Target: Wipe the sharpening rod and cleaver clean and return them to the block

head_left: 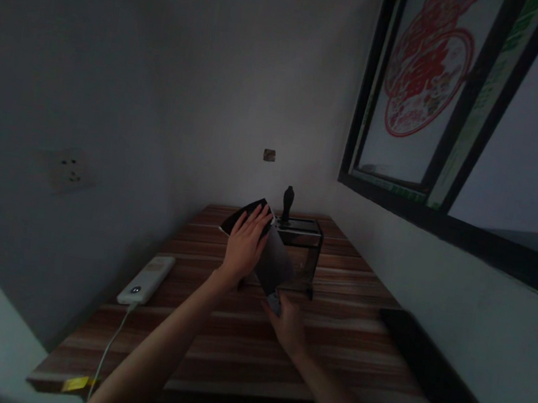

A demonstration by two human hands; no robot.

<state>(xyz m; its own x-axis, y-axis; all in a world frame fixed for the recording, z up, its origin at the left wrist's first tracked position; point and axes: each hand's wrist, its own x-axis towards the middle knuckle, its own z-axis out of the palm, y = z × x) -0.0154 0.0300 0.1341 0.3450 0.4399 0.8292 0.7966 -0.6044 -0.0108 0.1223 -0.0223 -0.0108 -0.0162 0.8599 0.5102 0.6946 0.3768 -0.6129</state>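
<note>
My right hand [288,326] is closed round the handle of a broad cleaver [275,263], whose grey blade points up and away from me over the wooden table [230,342]. My left hand [245,244] presses a dark cloth [240,216] against the upper part of the blade, fingers laid over the cloth. Just behind the blade stands a metal knife rack [306,249] with one black handle [287,202] sticking up out of it.
A white power bank [147,278] with a cable [108,345] lies at the table's left. A long dark tray [426,361] sits at the right edge. On the left wall is a socket [69,170]; at the right, a window [458,121] bearing a red paper cutting.
</note>
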